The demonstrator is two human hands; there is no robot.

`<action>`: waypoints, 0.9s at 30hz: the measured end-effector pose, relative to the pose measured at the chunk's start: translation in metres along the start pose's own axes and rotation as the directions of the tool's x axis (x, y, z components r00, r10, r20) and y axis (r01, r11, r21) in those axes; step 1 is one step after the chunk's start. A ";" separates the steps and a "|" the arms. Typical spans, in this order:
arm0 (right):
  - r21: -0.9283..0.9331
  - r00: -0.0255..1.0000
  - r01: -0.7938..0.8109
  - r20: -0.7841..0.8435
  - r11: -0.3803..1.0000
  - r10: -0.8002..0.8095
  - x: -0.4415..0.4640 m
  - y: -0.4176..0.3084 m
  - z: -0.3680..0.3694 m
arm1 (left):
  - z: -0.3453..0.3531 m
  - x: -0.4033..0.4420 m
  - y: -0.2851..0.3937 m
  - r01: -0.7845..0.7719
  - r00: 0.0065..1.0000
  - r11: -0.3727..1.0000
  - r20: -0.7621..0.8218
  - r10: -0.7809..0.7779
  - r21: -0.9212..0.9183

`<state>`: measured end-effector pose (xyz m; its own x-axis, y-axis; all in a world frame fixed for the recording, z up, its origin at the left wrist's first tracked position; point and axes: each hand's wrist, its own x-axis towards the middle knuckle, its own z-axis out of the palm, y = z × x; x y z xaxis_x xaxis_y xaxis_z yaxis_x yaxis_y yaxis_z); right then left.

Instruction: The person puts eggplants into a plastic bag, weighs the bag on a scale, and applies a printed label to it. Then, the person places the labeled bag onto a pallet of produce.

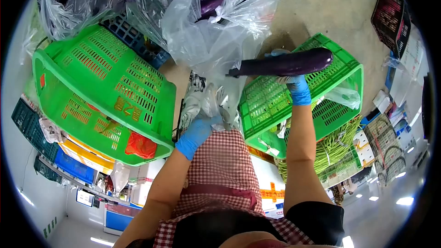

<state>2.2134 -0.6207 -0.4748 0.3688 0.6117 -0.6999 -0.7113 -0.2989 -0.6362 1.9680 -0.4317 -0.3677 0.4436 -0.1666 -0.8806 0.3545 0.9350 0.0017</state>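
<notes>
1. While the right hand (298, 87), gloved in blue, is clamped on a long purple eggplant (294, 64) at two o'clock — fingers wrapped round its middle — the stem end points towards nine o'clock. Gripping mid-length probably keeps its weight balanced.
2. The left hand (196, 135), just off centre towards seven o'clock, is at some crumpled clear plastic (210, 104); its fingertips are hidden, so I cannot tell whether they are clamped or apart.
3. At twelve o'clock sits a knotted plastic bag (183, 32) with more eggplants (212, 1) inside, the knot presumably keeping them contained.
4. Green slotted crates flank the checked apron (220, 158), likely for easy reach: a left crate (98, 90) at nine o'clock, holding a red plastic bag (141, 145), and a right crate (264, 110) at three.
5. Dull concrete floor (317, 7) shows at one o'clock; bundled long beans (337, 149) lie at four, with a lit ceiling lamp (405, 200) beyond.
</notes>
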 end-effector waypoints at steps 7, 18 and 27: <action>-0.723 0.918 0.274 0.393 0.634 0.051 0.032 -0.031 0.019 | 0.022 0.001 0.007 -0.078 0.985 0.994 0.152 0.088 -0.072; -0.960 0.851 0.267 0.193 -0.087 0.488 0.084 -0.010 0.096 | 0.010 0.013 0.002 0.092 0.960 0.994 0.271 -0.072 -0.062; -0.935 0.982 0.134 0.169 0.327 0.081 0.210 -0.077 0.143 | 0.024 0.015 -0.020 0.151 0.897 0.984 0.432 -0.097 -0.091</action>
<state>2.2604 -0.3648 -0.5259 0.2034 0.7006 -0.6840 0.3764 -0.7008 -0.6059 1.9872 -0.4606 -0.3697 0.7187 -0.3756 -0.5851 0.3411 0.9238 -0.1739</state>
